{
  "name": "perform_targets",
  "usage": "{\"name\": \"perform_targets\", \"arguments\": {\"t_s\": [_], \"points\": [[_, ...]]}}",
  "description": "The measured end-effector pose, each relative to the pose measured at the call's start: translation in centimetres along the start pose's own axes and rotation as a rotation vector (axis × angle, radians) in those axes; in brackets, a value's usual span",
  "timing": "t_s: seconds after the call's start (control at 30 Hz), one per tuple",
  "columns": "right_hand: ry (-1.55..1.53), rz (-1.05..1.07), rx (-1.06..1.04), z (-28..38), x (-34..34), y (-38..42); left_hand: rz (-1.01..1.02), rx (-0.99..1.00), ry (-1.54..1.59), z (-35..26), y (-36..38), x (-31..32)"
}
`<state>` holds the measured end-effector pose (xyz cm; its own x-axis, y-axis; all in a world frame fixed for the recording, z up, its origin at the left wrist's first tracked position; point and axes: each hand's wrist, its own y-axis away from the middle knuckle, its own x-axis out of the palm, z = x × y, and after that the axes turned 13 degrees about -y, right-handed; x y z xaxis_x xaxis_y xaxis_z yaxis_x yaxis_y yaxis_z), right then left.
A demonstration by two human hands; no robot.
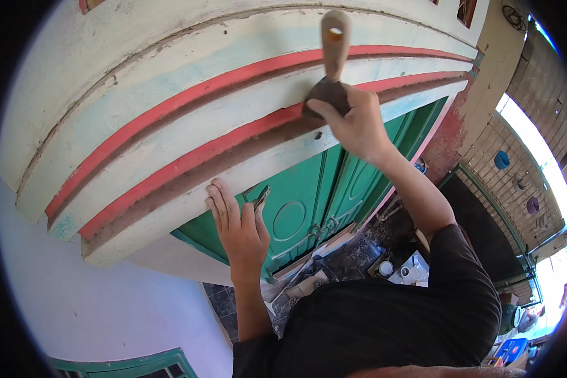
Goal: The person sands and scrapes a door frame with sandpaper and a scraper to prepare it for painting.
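Observation:
My right hand [362, 123] is closed on the blade end of a putty knife [336, 53]. Its pale wooden handle, with a hanging hole, points upward, and the dark blade lies against the red and white moulding [258, 128]. Lower and to the left, the fingertips of my left hand [240, 230] rest on the moulding's lowest white band. Between its thumb and forefinger sticks up a small, thin, shiny piece [263, 198], whose kind I cannot make out. Brown grime coats the ledge below the red stripe.
Below the moulding is a green panelled door [290, 217]. Far down on the dark tiled floor stand a white tub [385, 268] and scattered items. A tiled roof [516, 151] and a blue pot [501, 159] appear at the right. A white wall [126, 302] fills the lower left.

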<state>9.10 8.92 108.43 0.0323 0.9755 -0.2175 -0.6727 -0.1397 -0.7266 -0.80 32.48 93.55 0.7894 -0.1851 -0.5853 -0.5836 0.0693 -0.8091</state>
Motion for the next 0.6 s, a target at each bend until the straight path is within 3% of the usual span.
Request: {"name": "perform_targets", "arguments": {"t_s": [0.1, 0.23, 0.3, 0.4, 0.57, 0.6], "points": [[0.126, 0.017, -0.036, 0.3, 0.8, 0.7, -0.01, -0.008, -0.034, 0.0, -0.2, 0.0], [0.003, 0.054, -0.231, 0.7, 1.9, 0.9, -0.002, 0.014, -0.001, 0.1, -0.1, 0.3], [0.015, 0.008, -0.022, 0.2, 0.3, 0.3, -0.01, 0.01, 0.002, 0.4, 0.1, -0.1], [0.067, -0.026, -0.041, -1.0, 0.0, 0.3, 0.015, 0.014, 0.025, 0.5, 0.1, -0.1], [0.001, 0.108, -0.071, 2.3, 1.0, 1.5, -0.002, -0.002, -0.014, 0.0, 0.0, 0.0], [0.04, 0.042, -0.064, 1.5, 0.0, 1.2, 0.001, -0.003, -0.015, 0.2, 0.0, 0.0]]}}
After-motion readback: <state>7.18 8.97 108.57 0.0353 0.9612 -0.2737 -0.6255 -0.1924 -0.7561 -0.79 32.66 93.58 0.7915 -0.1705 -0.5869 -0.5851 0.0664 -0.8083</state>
